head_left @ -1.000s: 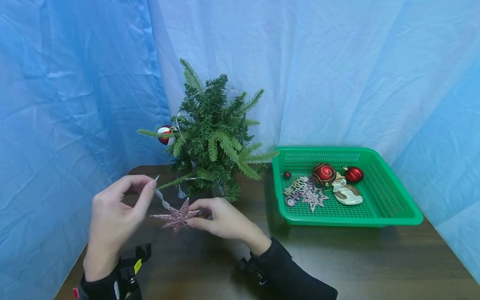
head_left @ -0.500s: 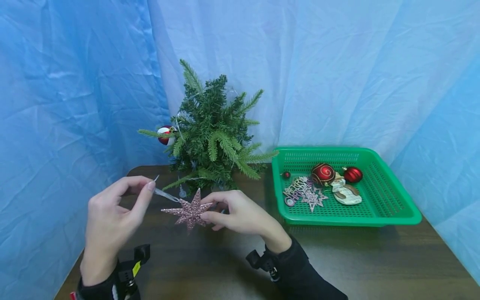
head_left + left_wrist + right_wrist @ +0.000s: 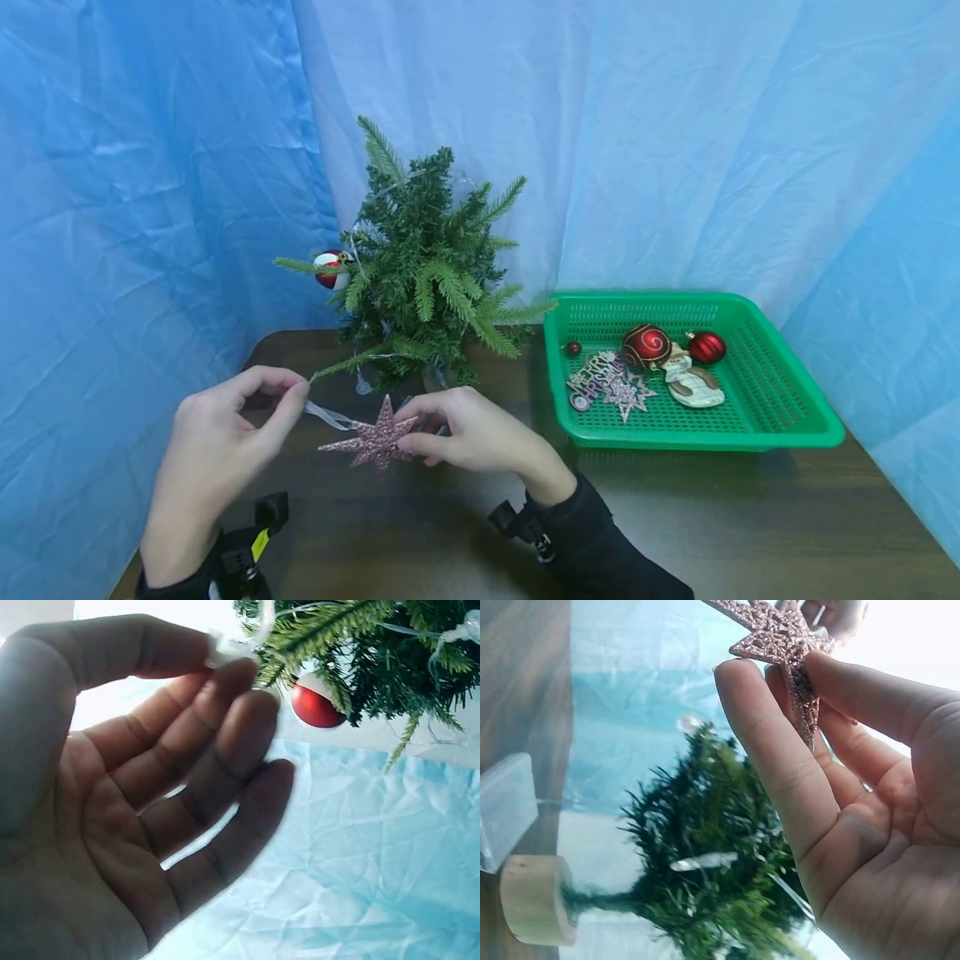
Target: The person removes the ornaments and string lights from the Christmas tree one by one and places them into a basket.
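You have the tree (image 3: 427, 258) on the table (image 3: 750, 525), the curtain (image 3: 630, 150) behind it, the basket (image 3: 705, 439) of ornaments (image 3: 647, 346) to its right, the star (image 3: 377, 437) and your right hand (image 3: 476, 433) before it, your left hand (image 3: 225, 446) before it leftward.

Right of centre in the head view, a green basket (image 3: 705, 440) sits on a dark table (image 3: 720, 517), holding a tiny red ball (image 3: 573, 347), a lettered sign (image 3: 595, 377), a gold-swirled ball (image 3: 647, 345), a snowman (image 3: 697, 390) and a ridged ball (image 3: 707, 347). Blue cloth (image 3: 150, 167) hangs upper left. A blurred box (image 3: 508, 810), possibly clear plastic, stands at the right wrist view's left edge.
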Motion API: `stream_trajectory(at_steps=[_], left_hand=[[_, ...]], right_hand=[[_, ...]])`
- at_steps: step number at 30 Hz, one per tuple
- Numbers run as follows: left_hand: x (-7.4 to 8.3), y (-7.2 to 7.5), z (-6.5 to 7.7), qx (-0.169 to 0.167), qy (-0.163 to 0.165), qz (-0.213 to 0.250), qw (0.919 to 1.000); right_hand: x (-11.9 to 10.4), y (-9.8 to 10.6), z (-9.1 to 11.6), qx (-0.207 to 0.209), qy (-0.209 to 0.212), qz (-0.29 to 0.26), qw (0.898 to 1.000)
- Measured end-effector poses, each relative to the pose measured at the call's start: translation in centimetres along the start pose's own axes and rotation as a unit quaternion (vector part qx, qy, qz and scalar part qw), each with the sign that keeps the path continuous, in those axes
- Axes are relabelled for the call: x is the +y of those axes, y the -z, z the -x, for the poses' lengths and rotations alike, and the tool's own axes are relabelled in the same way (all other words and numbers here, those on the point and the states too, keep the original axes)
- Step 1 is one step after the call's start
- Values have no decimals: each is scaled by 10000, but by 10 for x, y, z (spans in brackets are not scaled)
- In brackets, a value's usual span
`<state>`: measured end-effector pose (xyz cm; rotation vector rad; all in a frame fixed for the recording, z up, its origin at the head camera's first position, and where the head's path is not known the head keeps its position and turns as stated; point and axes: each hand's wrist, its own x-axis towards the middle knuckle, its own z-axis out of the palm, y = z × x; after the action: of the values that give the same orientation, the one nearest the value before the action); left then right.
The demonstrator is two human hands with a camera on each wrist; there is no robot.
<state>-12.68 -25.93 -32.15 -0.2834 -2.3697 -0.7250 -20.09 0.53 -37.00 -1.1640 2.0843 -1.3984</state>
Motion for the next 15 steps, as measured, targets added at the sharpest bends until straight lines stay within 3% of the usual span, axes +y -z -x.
stream_trajectory(at_steps=[9, 15], left_hand=[[14, -5, -6, 724, -843, 780, 9907], [30, -19, -10, 783, -1339, 1284, 9795]], right_hand=[[-9, 27, 21, 235, 117, -93, 9996], [-9, 58, 41, 330, 148, 62, 9993]])
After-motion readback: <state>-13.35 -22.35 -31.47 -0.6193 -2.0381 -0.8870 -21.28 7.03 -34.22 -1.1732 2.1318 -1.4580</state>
